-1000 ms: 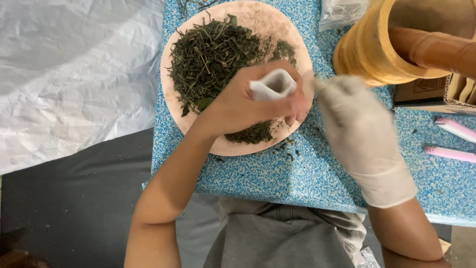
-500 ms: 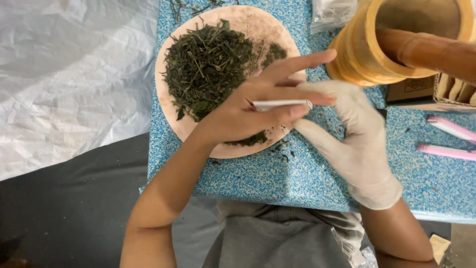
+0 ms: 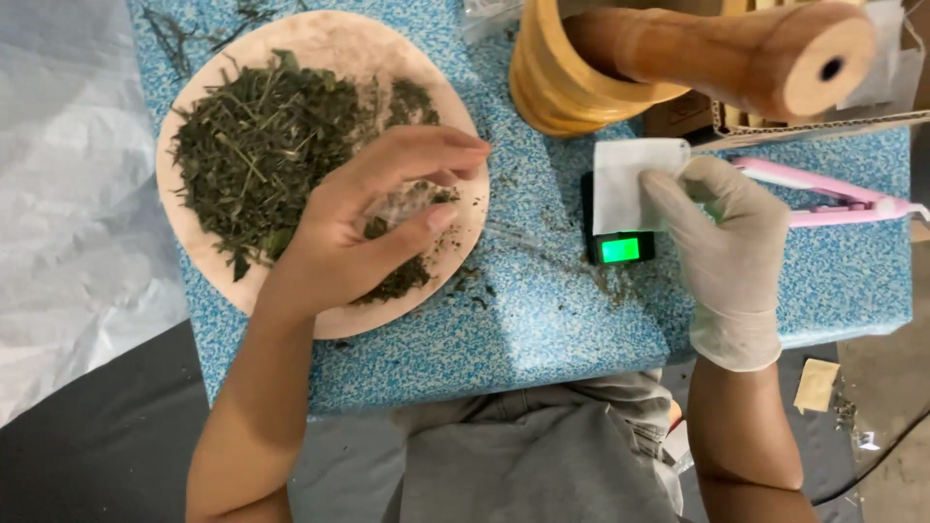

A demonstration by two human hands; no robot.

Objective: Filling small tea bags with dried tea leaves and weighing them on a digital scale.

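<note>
Gloved right hand (image 3: 722,228) pinches a thin, limp white paper sachet (image 3: 635,182) by its corner over the pocket scale (image 3: 620,242); bare left hand (image 3: 373,218), loosely cupped, gathers light, crumbly dried herbs (image 3: 262,145).

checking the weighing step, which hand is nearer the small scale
Right. The gloved right hand holds a white pouch on the scale; the bare left hand is over the plate of dried herbs.

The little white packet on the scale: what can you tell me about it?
The white packet is a small, flat, roughly square pouch, like thin filter paper or cloth. It lies on a small black scale whose green screen shows below its lower edge. The gloved right hand touches its right edge with its fingers. It sits on the blue speckled table, just below the wooden mortar.
</note>
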